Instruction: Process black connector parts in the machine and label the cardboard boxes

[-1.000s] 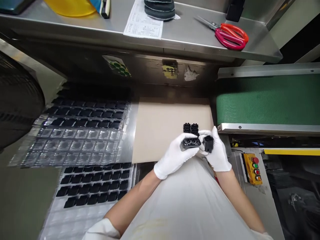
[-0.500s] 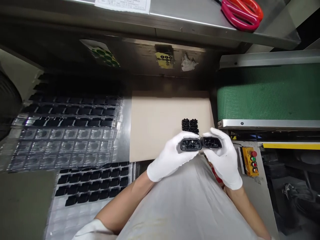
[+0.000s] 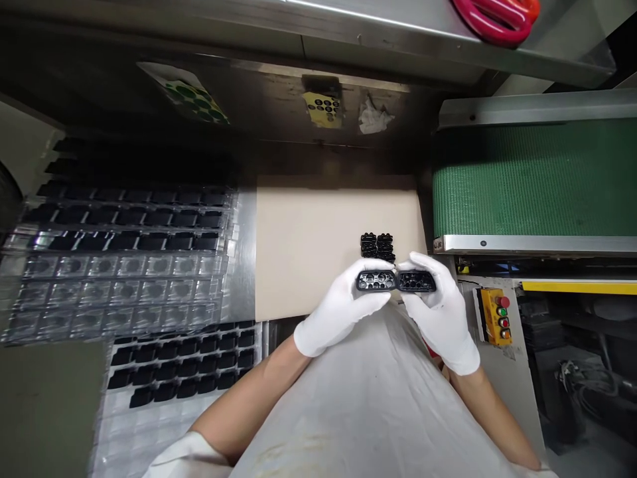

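Observation:
White gloves cover both of my hands. Between the thumb and fingers of my left hand [image 3: 338, 307] is a black plastic housing [image 3: 377, 281], its hollow inside with round holes turned up at me. My right hand [image 3: 440, 315] grips a similar black plastic housing [image 3: 417, 281], also hollow side up and darker inside. The two housings lie end to end, very close together; I cannot tell if they touch. Just beyond them, several small black parts [image 3: 377, 245] stand in two columns on a beige sheet [image 3: 303, 245].
Clear plastic trays [image 3: 114, 295] with rows of black parts lie on the left, and another filled tray [image 3: 184, 365] sits lower. A green conveyor belt [image 3: 537, 179] and a yellow button box [image 3: 496, 317] are on the right. Red-handled tool [image 3: 492, 20] rests on the metal shelf [image 3: 398, 40] above.
The housing in my left hand has tilted, so its inside now catches more light and the holes show brighter. Both hands keep their hold; the camera view has shifted slightly.

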The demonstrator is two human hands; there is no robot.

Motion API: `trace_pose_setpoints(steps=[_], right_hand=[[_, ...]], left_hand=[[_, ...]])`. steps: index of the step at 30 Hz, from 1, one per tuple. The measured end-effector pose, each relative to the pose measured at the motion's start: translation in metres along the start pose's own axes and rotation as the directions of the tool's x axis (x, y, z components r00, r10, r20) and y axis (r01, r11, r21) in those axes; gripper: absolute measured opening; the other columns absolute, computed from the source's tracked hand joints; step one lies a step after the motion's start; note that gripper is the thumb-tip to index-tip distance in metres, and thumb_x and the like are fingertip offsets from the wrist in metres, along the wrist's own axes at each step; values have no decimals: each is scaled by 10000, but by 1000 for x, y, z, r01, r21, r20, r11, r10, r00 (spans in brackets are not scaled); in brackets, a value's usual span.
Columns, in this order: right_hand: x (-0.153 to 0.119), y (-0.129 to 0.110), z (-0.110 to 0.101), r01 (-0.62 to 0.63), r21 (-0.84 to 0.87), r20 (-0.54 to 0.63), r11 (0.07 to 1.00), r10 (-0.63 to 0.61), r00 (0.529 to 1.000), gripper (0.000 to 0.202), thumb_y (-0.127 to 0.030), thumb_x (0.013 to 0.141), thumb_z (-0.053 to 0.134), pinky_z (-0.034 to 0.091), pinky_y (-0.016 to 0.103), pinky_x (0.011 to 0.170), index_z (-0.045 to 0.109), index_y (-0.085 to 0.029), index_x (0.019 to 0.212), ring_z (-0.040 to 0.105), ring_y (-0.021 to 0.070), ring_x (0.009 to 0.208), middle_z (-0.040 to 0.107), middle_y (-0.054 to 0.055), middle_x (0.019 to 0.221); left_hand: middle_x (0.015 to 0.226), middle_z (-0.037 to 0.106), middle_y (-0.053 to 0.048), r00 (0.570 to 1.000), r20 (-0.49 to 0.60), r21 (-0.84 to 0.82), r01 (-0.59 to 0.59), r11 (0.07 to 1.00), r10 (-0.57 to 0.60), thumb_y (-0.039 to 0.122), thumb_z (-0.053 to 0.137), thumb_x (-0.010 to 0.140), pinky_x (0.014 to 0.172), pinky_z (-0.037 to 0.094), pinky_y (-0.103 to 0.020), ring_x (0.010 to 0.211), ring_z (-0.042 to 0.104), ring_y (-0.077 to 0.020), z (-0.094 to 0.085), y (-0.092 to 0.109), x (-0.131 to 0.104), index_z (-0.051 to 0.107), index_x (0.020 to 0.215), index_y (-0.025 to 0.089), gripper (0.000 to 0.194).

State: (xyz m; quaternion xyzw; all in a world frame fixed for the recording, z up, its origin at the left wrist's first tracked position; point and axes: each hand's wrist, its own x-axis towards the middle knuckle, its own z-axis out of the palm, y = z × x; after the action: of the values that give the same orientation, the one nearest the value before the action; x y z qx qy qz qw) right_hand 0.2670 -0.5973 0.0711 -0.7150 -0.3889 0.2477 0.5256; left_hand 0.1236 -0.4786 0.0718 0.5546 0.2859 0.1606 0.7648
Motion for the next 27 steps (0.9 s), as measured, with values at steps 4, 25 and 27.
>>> trace_pose_setpoints(steps=[4,25,27], right_hand=[[1,1,2,-41,20,3,999,41,999,561,-48,813,646,616,369,1029,629,-269,1329,712,197,1155,740,39,1219],[-5,-3,-1,-131,54,-1,990,132,991,563,-70,827,639,615,362,1012,635,-298,1342,693,202,1177,719,30,1246],[-5,-2,-2,-147,65,5,987,147,989,541,-83,831,635,607,383,1024,637,-291,1331,689,211,1182,717,36,1245]], left_hand=[[1216,713,-71,999,0,-126,44,991,-44,312,795,849,989,521,-371,1143,655,-252,-2,-8,2,680,1198,209,381],[1181,708,-62,997,50,-30,67,997,-65,306,780,864,949,515,-332,1072,658,-222,0,-8,4,666,1207,203,376],[1181,705,-63,996,53,-20,69,997,-68,308,781,859,946,516,-338,1072,657,-225,0,-8,3,656,1212,206,388]])
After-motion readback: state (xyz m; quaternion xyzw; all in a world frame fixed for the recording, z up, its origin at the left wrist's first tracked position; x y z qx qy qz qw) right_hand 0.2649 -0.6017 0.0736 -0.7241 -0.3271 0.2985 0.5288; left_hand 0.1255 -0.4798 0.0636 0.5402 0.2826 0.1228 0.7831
